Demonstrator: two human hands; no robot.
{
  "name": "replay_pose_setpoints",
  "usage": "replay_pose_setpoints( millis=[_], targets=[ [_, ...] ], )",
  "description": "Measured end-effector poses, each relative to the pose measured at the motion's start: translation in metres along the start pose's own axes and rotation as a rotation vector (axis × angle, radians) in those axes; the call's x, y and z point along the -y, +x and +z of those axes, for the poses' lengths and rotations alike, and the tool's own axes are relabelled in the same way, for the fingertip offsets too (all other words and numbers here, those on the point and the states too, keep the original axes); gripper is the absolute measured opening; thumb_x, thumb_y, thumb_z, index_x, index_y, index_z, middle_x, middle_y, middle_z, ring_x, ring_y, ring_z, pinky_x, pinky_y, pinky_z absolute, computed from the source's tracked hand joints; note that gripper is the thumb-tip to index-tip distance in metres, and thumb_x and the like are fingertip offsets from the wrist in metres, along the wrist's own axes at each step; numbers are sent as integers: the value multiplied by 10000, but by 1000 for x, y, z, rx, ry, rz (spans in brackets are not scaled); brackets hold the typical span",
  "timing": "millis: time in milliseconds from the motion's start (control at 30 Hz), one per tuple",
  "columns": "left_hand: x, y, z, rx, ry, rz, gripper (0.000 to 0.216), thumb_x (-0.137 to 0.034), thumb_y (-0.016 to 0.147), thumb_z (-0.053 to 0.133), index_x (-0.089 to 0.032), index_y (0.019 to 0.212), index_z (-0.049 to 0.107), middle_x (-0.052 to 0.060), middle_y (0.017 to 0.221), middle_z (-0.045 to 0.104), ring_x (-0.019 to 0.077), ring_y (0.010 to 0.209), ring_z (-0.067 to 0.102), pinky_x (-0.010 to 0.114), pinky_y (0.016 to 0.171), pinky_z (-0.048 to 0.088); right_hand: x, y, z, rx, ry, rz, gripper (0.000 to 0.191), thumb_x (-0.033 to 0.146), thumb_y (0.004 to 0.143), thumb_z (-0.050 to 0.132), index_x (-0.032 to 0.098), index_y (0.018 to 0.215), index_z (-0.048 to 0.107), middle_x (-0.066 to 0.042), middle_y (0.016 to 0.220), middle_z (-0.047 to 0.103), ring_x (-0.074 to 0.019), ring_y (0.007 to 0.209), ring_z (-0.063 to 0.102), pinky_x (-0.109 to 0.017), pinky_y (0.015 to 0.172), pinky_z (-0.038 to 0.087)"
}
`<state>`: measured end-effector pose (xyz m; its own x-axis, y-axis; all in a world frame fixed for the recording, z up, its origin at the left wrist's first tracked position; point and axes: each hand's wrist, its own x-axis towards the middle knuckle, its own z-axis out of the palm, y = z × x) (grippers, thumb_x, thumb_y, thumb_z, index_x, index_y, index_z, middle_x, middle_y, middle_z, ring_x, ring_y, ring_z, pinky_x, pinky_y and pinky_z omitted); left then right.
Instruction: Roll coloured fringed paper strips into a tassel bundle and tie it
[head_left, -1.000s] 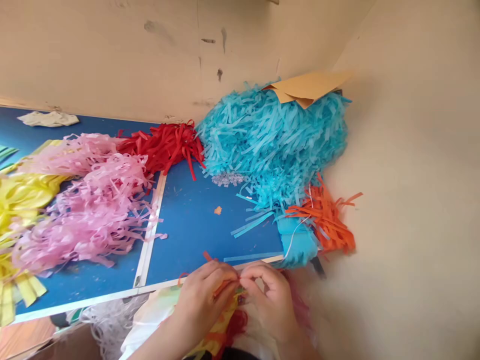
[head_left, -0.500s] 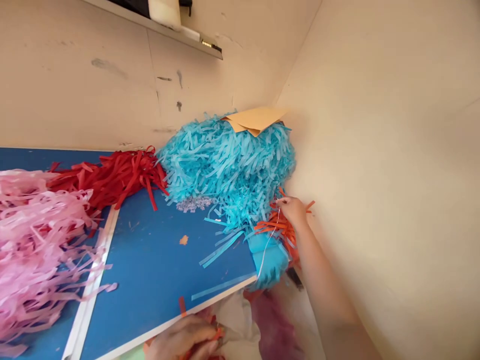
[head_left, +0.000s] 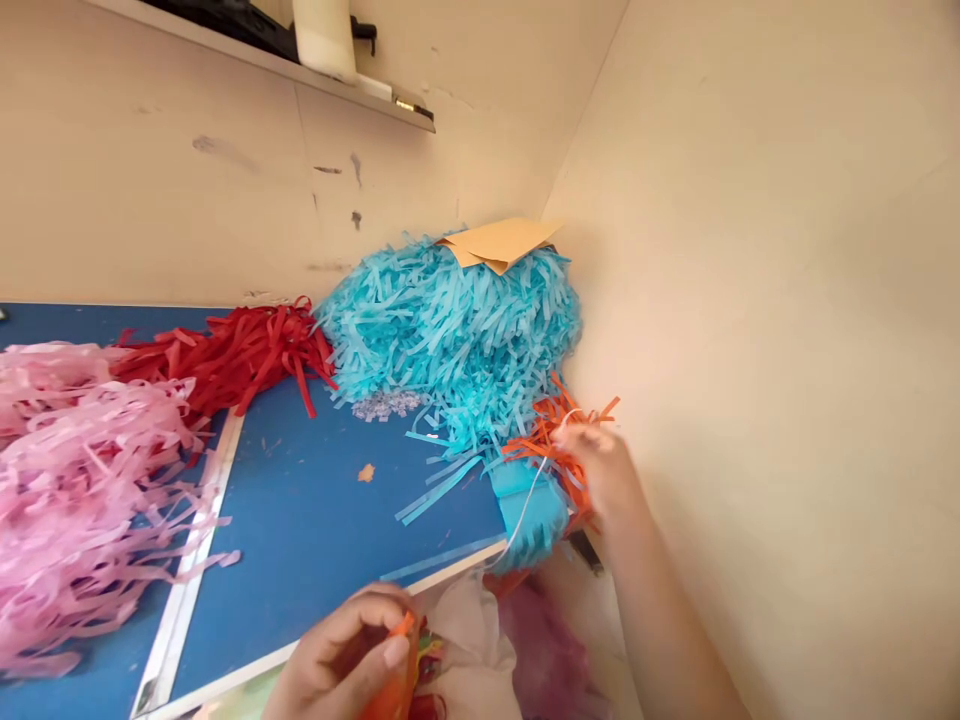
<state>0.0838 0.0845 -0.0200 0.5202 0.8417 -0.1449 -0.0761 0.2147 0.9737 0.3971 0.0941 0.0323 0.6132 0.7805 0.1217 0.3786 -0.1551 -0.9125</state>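
My left hand (head_left: 349, 650) is closed on a bunch of orange paper strips (head_left: 394, 680) below the near edge of the blue table (head_left: 315, 520). My right hand (head_left: 600, 465) reaches out to the orange fringe bundle (head_left: 559, 445) by the right wall, fingers pinched on a thin white string (head_left: 525, 505) that runs down toward the table's near edge. A folded light-blue paper piece (head_left: 529, 510) lies just left of that hand. The right hand is slightly blurred.
A big turquoise fringe pile (head_left: 450, 330) with tan card (head_left: 499, 240) on top fills the corner. Red strips (head_left: 225, 350) and pink fringes (head_left: 82, 480) lie to the left. White and purple tissue (head_left: 495, 640) lies below the table edge. A shelf (head_left: 300, 65) hangs above.
My right hand left the left hand, reached to the orange bundle, and has now drawn back slightly with the string. My left hand rose into view, gripping the orange strips. The view swung right.
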Motion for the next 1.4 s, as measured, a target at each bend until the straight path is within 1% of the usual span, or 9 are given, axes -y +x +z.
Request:
replay_pose_setpoints(
  millis=[100, 267, 433, 500, 600, 767, 933, 1200, 1400],
  targets=[
    [-5, 1, 15, 71, -239, -4, 289, -489, 773, 756, -209, 731, 700, 87, 1145, 691, 241, 987, 679, 345, 851, 550, 20, -83, 35, 407, 59, -168, 223, 442, 787, 743, 252, 678, 782, 4, 650, 573, -154, 656, 543, -294, 680, 461],
    [-2, -6, 31, 184, -213, -204, 314, -468, 770, 771, -183, 712, 654, -14, 544, 603, 110, 496, 554, 205, 534, 455, 24, -138, 73, 348, 454, -40, 289, 518, 806, 729, 244, 723, 764, 0, 678, 548, -162, 691, 543, -286, 673, 474],
    [7, -12, 20, 189, -208, -284, 336, -462, 719, 815, -158, 678, 678, -11, 554, 634, 94, 490, 560, 190, 532, 455, 12, -136, 77, 382, 815, 260, 359, 565, 842, 669, 223, 737, 646, 0, 655, 582, -140, 536, 518, -297, 588, 505],
    [10, -10, 14, 78, -272, -267, 291, -421, 703, 840, -156, 733, 725, 18, 686, 706, 105, 599, 627, 186, 601, 496, 6, -140, 73, 217, 706, 250, 324, 532, 883, 636, 226, 782, 664, 27, 594, 526, -105, 436, 399, -237, 451, 408],
    [14, -6, 7, -118, -504, -405, 329, -345, 604, 913, -170, 834, 755, 21, 739, 726, 120, 622, 669, 192, 579, 526, -2, -152, 68, 45, 342, 32, 230, 416, 914, 642, 233, 799, 721, 4, 631, 601, -134, 539, 520, -236, 522, 434],
    [15, -3, 7, -210, -734, -515, 368, -228, 527, 953, -145, 796, 717, 35, 671, 734, 140, 569, 702, 211, 584, 569, -6, -169, 76, 242, 67, -239, 206, 265, 937, 596, 243, 803, 751, -8, 709, 702, -173, 644, 623, -269, 629, 471],
    [12, -3, 10, -208, -762, -491, 347, -207, 535, 948, -145, 760, 692, 10, 654, 726, 121, 570, 702, 192, 606, 570, -1, -172, 82, 179, -51, -330, 212, 237, 932, 581, 236, 795, 743, -6, 654, 666, -162, 587, 603, -268, 578, 444],
    [16, -8, 12, -150, -598, -351, 310, -277, 650, 887, -168, 781, 627, -29, 647, 686, 93, 558, 634, 186, 566, 503, -1, -171, 83, 307, -57, -356, 221, 247, 958, 549, 236, 814, 716, -27, 728, 706, -182, 659, 640, -286, 652, 489],
    [14, -11, 13, -208, -19, -132, 274, -290, 754, 764, -212, 853, 520, -7, 760, 721, 153, 706, 685, 237, 644, 527, -2, -168, 77, 477, -88, -242, 227, 313, 953, 555, 234, 1148, 640, -46, 979, 717, -213, 889, 674, -285, 760, 515]
  ],
)
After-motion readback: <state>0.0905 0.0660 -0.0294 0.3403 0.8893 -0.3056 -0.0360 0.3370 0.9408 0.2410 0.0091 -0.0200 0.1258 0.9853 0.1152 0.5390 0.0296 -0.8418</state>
